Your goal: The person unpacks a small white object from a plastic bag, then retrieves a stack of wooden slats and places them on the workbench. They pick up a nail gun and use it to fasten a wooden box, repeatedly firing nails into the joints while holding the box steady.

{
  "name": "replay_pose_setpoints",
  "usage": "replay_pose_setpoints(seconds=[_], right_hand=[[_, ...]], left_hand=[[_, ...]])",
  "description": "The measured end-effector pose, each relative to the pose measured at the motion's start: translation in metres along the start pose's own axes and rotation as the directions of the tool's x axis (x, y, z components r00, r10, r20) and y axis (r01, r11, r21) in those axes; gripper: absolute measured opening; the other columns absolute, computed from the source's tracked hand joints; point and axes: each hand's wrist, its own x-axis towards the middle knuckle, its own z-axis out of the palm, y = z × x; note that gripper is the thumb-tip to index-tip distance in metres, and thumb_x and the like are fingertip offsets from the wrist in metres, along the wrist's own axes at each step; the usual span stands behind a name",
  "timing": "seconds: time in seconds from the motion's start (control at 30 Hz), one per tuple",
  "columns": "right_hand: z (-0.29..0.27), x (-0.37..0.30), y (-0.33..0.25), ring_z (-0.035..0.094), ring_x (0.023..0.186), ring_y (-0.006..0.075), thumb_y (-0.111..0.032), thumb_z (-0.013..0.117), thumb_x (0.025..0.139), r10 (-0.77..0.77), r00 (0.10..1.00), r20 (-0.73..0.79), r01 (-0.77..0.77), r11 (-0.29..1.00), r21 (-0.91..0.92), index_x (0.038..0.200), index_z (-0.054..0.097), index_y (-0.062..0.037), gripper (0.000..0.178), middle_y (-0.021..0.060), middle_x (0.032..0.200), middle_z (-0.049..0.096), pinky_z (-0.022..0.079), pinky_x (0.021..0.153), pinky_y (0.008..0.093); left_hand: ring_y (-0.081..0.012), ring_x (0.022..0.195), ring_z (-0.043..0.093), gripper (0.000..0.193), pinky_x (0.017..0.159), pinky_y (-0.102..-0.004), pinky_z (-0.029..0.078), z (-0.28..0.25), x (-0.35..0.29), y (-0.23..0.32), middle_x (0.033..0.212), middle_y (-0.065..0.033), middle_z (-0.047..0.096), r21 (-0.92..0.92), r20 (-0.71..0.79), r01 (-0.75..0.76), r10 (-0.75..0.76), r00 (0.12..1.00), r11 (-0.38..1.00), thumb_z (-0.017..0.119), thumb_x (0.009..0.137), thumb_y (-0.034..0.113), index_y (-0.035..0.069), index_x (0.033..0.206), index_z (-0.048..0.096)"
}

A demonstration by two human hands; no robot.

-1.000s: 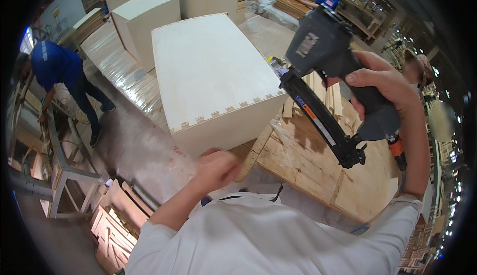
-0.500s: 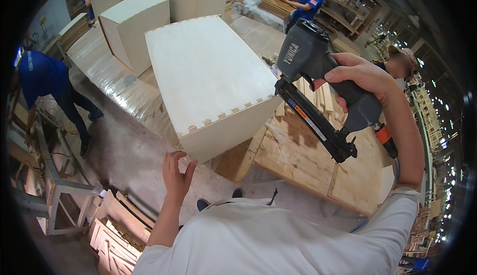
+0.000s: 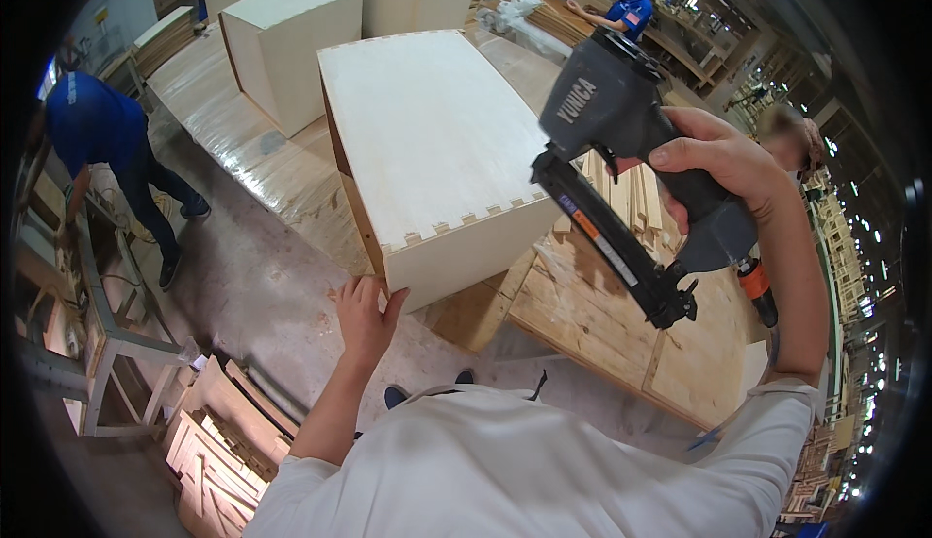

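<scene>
My right hand [image 3: 714,164] is wrapped around the grip of a black pneumatic staple gun [image 3: 621,111], held up to the right of a pale wooden box [image 3: 437,130]. An orange fitting joins the gun's grip to an air hose. The box rests on the worktable, with finger joints along its near top edge. My left hand [image 3: 367,319] is at the box's near left lower corner, fingers bent round the edge and thumb against the front panel. Part of the fingers is hidden by the corner.
Two similar boxes [image 3: 291,48] stand farther back on the film-covered table [image 3: 209,101]. Loose wood strips [image 3: 636,198] lie on the plywood tabletop [image 3: 582,290] at right. A person in blue [image 3: 97,125] bends over a frame at left; other people are farther back. Scrap wood [image 3: 218,451] lies lower left.
My left hand has gone from spread beside the corner to holding the box there. The box appears turned slightly, with more of its left side showing. The staple gun stays raised.
</scene>
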Motion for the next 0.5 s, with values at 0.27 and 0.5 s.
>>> replay_pose_setpoints(seconds=[0.27, 0.5], right_hand=[[0.026, 0.013, -0.006, 0.058, 0.047, 0.0155, -0.012, 0.062, 0.079, 0.022, 0.983, 0.181, -0.018, 1.000, -0.023, 0.105, 0.049, 0.0053, 0.034, 0.0112, 0.070, 0.058, 0.051, 0.041, 0.0298], [0.025, 0.007, -0.006, 0.057, 0.047, 0.0137, -0.014, 0.061, 0.080, 0.053, 0.994, 0.098, -0.049, 0.998, -0.049, 0.101, 0.052, 0.0039, 0.029, 0.0098, 0.079, 0.060, 0.050, 0.042, 0.0284]], left_hand=[[-0.0273, 0.080, 0.053, 0.023, 0.074, -0.0403, 0.037, 0.005, -0.002, -0.008, 0.077, -0.0044, 0.056, -0.001, -0.036, -0.017, 0.016, 0.999, 1.000, 0.069, 0.077, 0.024, 0.009, 0.078, 0.053], [-0.0270, 0.079, 0.053, 0.023, 0.076, -0.0407, 0.038, 0.006, -0.004, -0.010, 0.075, -0.0049, 0.054, -0.014, -0.015, -0.015, 0.014, 1.000, 1.000, 0.069, 0.077, 0.024, 0.008, 0.078, 0.052]])
